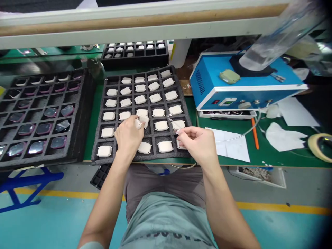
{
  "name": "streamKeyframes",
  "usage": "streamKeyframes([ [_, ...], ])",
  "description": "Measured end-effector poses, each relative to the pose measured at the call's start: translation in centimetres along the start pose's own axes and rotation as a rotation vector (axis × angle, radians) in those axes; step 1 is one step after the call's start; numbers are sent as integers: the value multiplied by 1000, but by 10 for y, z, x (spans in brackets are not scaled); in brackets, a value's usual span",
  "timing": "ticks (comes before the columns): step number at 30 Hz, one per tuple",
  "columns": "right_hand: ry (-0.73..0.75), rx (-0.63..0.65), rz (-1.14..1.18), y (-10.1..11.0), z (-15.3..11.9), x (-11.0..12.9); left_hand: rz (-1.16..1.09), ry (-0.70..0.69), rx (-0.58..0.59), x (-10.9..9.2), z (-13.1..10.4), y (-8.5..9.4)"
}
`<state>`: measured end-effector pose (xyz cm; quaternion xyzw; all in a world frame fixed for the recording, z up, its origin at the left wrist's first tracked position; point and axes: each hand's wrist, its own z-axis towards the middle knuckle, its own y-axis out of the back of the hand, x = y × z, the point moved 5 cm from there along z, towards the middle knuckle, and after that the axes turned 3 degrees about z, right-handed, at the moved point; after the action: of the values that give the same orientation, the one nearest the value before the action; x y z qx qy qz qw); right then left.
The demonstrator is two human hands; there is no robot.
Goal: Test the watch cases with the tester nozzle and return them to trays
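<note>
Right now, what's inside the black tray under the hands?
The black foam tray holds white square parts, one per pocket. The left hand lifts one; both hands cover some pockets, so those can't be seen.

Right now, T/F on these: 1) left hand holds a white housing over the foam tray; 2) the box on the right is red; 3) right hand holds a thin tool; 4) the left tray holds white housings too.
1) True: the left hand grips a white housing above the foam tray.
2) False: the box is blue.
3) True: the right hand pinches a thin tool.
4) False: the left tray holds shiny lens-like parts.
</note>
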<state>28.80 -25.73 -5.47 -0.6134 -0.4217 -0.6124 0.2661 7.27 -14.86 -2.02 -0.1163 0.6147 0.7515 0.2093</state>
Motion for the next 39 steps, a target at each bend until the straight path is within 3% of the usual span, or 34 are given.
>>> streamKeyframes([
  [3, 44, 15, 0, -2, -9, 7, -298, 29, -69, -2, -13, 9],
  [7, 139, 79, -20, -18, -26, 24, -1033, 150, 219, -10, -33, -8],
  [9, 183, 110, -24, -27, -33, 33, -1187, 184, 305, -16, -44, -15],
  [14, 241, 134, -74, -38, -39, 43, -1163, 141, 271, -22, -57, -18],
  [22, 301, 93, -263, -35, -40, 42, -1045, 69, 275, -27, -63, -16],
  [29, 375, 11, -421, -34, -42, 46, -841, 30, 164, -23, -71, -20],
  [35, 210, 290, -34, -35, -33, 37, -1090, 104, 290, -27, -68, -27],
  [39, 31, 397, 190, -37, -22, 25, -1195, 133, 372, -32, -67, -31],
])
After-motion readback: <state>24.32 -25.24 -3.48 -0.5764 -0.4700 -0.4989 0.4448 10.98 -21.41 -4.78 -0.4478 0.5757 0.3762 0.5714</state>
